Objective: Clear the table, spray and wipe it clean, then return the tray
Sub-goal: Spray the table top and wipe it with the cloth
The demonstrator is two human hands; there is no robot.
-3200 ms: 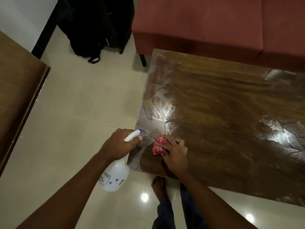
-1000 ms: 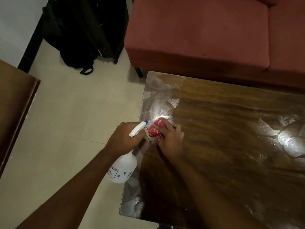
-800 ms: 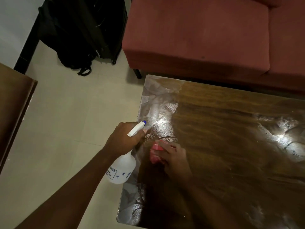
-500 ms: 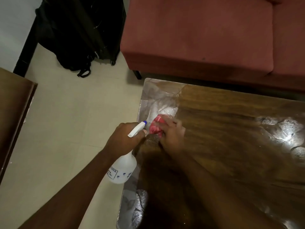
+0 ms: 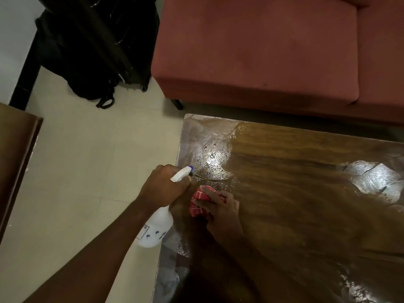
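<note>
The glossy brown wooden table (image 5: 306, 215) fills the right side, with wet droplets and glare near its far left corner. My left hand (image 5: 162, 188) grips a white spray bottle (image 5: 156, 230) by its neck, just off the table's left edge, with the blue-tipped nozzle pointing over the wet patch. My right hand (image 5: 220, 206) holds a bunched red cloth (image 5: 200, 203) with a white pattern and presses it on the tabletop, close beside the bottle's nozzle. No tray is in view.
A red sofa (image 5: 273, 51) stands just beyond the table's far edge. A black backpack and suitcase (image 5: 96, 44) sit on the pale tiled floor (image 5: 87, 171) at the back left. Another wooden surface (image 5: 15, 154) juts in at the left.
My right hand has rubbed the cloth back and forth near the table's left edge and is now drawn back toward me. My left hand with the bottle has barely moved.
</note>
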